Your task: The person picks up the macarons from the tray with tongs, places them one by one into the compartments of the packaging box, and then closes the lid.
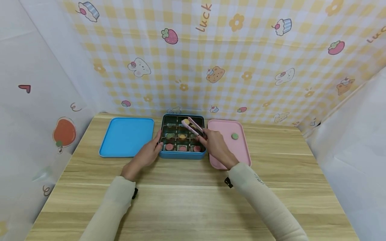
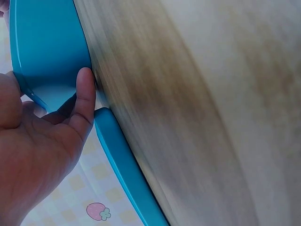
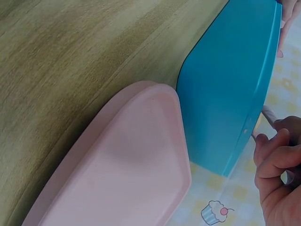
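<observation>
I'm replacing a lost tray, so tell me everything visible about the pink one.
The pink tray is a shallow, smooth rectangle with rounded corners and a low raised rim; whether plastic or painted metal, I cannot tell. It lies flat on the wooden-looking table, just right of the blue box. One green round piece sits on it. The right hand reaches over its left side, seemingly without touching.

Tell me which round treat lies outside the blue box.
The green one on the pink tray; the others are in the box or held by the tongs.
</observation>
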The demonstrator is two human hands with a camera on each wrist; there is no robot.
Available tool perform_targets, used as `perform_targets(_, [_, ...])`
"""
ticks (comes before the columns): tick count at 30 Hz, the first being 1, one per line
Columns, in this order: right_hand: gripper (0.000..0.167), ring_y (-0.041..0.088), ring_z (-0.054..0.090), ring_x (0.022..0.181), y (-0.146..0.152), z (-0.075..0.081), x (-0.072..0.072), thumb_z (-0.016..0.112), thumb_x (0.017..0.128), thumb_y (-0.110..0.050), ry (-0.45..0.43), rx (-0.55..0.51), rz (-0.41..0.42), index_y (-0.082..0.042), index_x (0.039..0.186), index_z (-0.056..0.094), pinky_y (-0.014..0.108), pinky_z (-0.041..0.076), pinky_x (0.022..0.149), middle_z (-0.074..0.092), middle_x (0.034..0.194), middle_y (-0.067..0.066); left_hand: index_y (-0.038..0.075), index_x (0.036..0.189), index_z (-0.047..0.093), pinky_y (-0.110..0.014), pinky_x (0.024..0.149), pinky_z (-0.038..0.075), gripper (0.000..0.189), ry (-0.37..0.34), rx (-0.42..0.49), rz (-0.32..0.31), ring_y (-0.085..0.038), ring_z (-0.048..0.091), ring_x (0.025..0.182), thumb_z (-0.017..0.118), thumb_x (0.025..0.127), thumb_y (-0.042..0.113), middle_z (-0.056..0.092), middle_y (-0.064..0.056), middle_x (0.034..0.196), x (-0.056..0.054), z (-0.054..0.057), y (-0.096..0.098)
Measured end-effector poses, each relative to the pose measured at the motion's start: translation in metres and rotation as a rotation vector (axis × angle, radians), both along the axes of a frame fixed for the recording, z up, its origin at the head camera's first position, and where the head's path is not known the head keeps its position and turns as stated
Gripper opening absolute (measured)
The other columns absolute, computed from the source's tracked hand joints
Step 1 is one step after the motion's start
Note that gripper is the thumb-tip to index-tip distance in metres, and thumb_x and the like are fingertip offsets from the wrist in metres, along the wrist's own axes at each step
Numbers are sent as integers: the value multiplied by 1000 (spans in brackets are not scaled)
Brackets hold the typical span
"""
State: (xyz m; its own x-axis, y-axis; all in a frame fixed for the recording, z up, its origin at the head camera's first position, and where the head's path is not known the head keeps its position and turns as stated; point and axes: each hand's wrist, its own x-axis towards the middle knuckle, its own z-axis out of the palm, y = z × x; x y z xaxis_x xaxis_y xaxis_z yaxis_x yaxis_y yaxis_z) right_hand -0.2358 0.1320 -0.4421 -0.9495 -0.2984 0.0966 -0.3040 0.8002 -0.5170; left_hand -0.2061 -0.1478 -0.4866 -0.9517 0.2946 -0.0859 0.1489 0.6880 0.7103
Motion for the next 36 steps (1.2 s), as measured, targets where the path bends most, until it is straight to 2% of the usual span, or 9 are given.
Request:
perform_targets(5, [16, 13, 48, 48, -2, -1, 1, 65, 98, -21, 4, -2, 2, -9, 87, 62, 23, 34, 41, 53, 62, 2, 3, 159, 2, -60, 113, 30, 63, -2, 10, -7, -45, 28, 144, 35, 110, 23, 17, -24, 162, 0, -1, 1])
perform_targets(18, [15, 13, 49, 49, -2, -2, 1, 64, 98, -22, -16, 0, -9, -10, 89, 63, 22, 35, 41, 55, 64, 3, 1, 159, 3, -60, 113, 31, 62, 9, 7, -14, -46, 30, 142, 34, 110, 22, 19, -26, 160, -1, -1, 1])
perform_targets(30, [15, 12, 48, 48, -1, -2, 1, 65, 97, -21, -10, 4, -4, -9, 89, 63, 21, 33, 40, 56, 63, 4, 6, 160, 0, -60, 112, 32, 63, -9, 11, -6, -45, 30, 143, 34, 110, 23, 18, -24, 161, -1, 0, 0])
perform_targets(36, [16, 13, 49, 49, 0, -1, 2, 65, 98, -23, -16, -2, -7, -9, 90, 63, 22, 34, 41, 56, 64, 3, 5, 159, 0, -60, 112, 31, 63, -7, 12, -5, -45, 30, 143, 35, 109, 23, 18, -25, 161, 0, 0, 0])
